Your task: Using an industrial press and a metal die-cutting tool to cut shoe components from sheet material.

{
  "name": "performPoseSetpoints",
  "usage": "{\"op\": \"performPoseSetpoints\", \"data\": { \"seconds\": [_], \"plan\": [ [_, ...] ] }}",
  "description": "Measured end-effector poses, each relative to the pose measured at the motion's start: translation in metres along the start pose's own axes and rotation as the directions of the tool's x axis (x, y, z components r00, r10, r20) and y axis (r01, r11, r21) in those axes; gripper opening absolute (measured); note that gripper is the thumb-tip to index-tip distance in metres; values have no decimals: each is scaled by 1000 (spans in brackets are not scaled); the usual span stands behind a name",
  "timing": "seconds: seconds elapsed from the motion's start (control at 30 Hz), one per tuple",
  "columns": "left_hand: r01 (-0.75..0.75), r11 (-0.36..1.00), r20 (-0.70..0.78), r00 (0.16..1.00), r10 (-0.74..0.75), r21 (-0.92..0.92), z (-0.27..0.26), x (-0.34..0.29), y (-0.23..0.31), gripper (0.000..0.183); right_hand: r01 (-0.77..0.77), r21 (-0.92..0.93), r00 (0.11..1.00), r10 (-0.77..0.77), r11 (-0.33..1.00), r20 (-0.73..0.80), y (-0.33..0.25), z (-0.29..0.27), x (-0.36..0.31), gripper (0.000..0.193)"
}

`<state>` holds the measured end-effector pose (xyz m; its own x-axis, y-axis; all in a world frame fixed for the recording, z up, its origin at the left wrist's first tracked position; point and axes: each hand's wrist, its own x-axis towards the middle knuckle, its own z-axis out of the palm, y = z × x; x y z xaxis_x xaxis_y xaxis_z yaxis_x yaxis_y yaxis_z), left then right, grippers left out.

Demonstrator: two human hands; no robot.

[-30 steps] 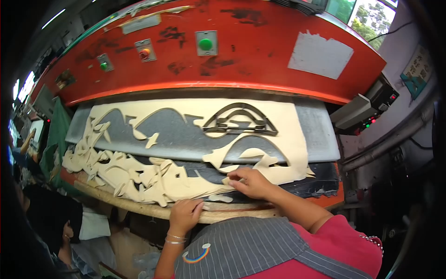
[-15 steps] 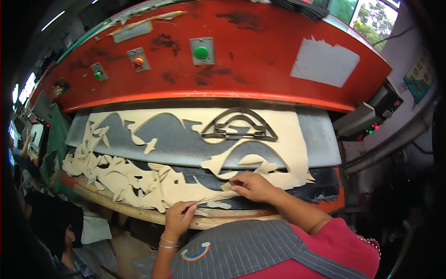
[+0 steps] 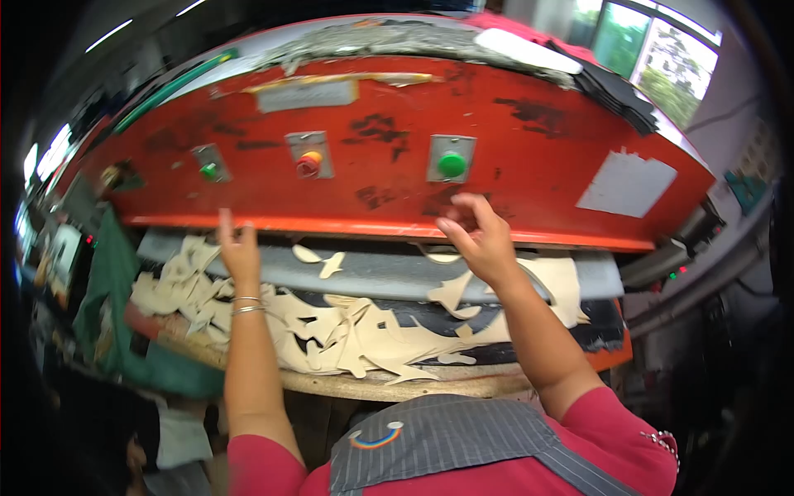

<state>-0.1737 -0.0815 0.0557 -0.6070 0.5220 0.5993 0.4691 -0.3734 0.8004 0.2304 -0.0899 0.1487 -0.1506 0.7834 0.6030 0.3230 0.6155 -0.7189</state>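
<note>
Both hands are raised to the front of a red press (image 3: 372,198). My left hand (image 3: 240,255) has fingers stretched upward, slightly blurred and holding nothing. It is just below the left green button (image 3: 209,171). My right hand (image 3: 488,244) is empty too, its fingers loosely bent and the thumb apart. Above and left of it sits the larger green button (image 3: 452,164), which it does not touch. Below my hands, cream sheet material (image 3: 558,281) with curved cut-outs lies on the grey press bed (image 3: 376,277). The press head hides the bed's far part, and no cutting die shows.
A red-and-yellow knob (image 3: 309,164) sits between the green buttons. Tangled cream offcuts (image 3: 331,331) cover the front of the bed, above a wooden edge (image 3: 331,384). Green cloth (image 3: 116,289) hangs at the left. A white patch (image 3: 626,183) marks the press's right side.
Both hands have left the sheet's near edge and risen to the press front, the left moving leftward. My right hand has let go of a small cream scrap. The view has tilted up.
</note>
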Motion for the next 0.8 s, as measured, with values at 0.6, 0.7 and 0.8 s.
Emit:
{"op": "performPoseSetpoints", "data": {
  "seconds": [0.6, 0.7, 0.8],
  "plan": [
    [-181, 932, -196, 948, 250, 313, -60, 21, 43, 81, -18, -163, 976, -18, 987, -219, -65, 15, -22, 38],
    [-5, 980, -344, 936, 74, 198, -36, 9, 77, 79, 87, -236, 951, -151, 968, -270, -71, -3, -14, 33],
    [80, 997, -439, 895, -82, -22, -24, 16, 101, 74, -16, -275, 960, -62, 961, -273, -71, -16, -11, 26]
  ]
}}
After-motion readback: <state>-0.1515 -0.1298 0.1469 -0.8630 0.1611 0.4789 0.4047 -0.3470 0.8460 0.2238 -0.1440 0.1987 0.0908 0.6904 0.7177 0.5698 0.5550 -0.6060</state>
